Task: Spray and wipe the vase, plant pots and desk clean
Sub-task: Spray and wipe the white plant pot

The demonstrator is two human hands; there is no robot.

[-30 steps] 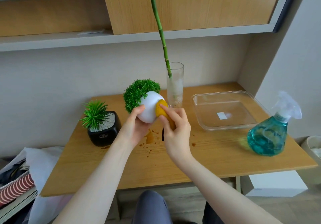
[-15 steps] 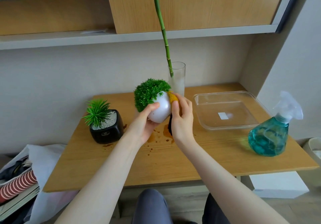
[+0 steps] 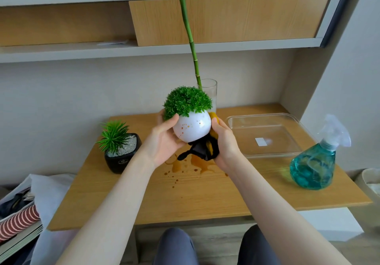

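Observation:
My left hand (image 3: 164, 141) holds a round white plant pot (image 3: 192, 127) with a bushy green top, upright above the desk (image 3: 185, 192). Brown spots speckle the pot's front. My right hand (image 3: 224, 141) presses a yellow and black cloth (image 3: 205, 147) against the pot's right and lower side. Behind the pot stands a tall glass vase (image 3: 210, 94) with a green bamboo stem (image 3: 189, 32). A black square pot (image 3: 121, 157) with a spiky plant sits at the desk's left. Brown spill stains (image 3: 185, 166) mark the desk under my hands.
A clear plastic tray (image 3: 267, 135) lies at the desk's right rear. A teal spray bottle (image 3: 314, 166) stands near the right edge. Shelves hang above. A bag with books and striped fabric (image 3: 18, 219) sits left of the desk, a bin (image 3: 370, 182) to the right.
The white pot rose and turned from tilted left to upright, showing its spotted front. My right hand with the cloth slid from the pot's front to its right underside.

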